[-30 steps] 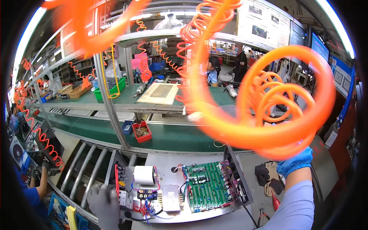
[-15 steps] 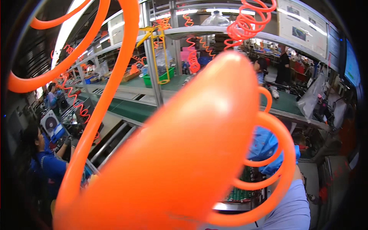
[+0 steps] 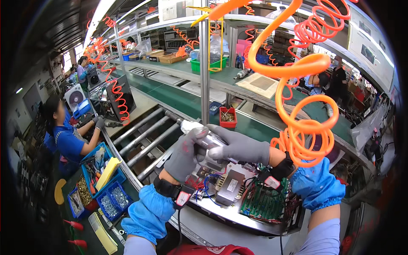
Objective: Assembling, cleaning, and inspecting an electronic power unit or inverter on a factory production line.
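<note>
Both my hands wear grey gloves, with blue sleeve covers and dark wrist straps on the arms. They grip a silver and white pneumatic screwdriver held tilted above an open metal chassis. My left hand wraps round its left part. My right hand closes on it from the right, thumb below and fingers above. The tool's far tip points up and left, toward the rollers. Inside the chassis are a grey transformer, red and blue wires and a green circuit board.
An orange coiled air hose hangs close to my right hand. Metal rollers lie ahead left. Blue bins of screws and a yellow-handled item stand at left. A red screw bin sits beyond the post. A co-worker works at left.
The orange hose that blocked much of the view has moved up and right. My view has turned left, and both hands with the screwdriver now show.
</note>
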The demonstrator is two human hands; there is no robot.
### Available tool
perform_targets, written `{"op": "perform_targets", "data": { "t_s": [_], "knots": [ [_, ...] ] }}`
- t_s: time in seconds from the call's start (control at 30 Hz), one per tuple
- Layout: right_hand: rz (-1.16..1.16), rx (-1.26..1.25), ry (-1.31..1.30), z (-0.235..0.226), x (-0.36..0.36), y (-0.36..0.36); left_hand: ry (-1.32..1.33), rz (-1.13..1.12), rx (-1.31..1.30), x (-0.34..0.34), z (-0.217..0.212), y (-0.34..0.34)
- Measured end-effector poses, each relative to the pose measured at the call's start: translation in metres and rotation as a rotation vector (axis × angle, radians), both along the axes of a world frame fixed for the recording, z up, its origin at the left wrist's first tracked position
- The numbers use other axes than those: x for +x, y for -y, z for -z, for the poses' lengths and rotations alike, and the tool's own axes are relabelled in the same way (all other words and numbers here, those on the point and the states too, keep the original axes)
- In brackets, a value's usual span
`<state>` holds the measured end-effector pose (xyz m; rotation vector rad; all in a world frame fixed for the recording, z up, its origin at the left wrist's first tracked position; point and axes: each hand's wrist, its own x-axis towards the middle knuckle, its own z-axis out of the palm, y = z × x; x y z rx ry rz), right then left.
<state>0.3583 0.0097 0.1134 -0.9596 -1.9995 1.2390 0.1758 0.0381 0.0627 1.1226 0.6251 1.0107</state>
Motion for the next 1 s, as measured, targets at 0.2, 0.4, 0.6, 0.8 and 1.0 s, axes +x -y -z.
{"op": "perform_targets", "data": {
  "t_s": [0.2,0.4,0.6,0.8,1.0],
  "knots": [
    [-0.01,-0.314,-0.222,0.013,0.022,-0.007,-0.384,0.122,0.109,-0.011,-0.039,-0.017],
    [0.238,0.056,0.52,0.035,0.063,-0.022,-1.102,-0.257,0.528,-0.027,-0.024,-0.044],
    [0.151,0.078,0.714,0.058,0.073,-0.036,-1.645,-0.174,0.468,-0.003,-0.001,-0.07],
    [0.14,0.435,0.603,0.058,0.076,-0.044,-1.696,-0.101,0.465,0.008,-0.01,-0.078],
    [0.103,0.08,0.848,0.043,0.077,-0.04,-1.765,-0.129,0.481,0.017,-0.006,-0.082]
  ]
}}
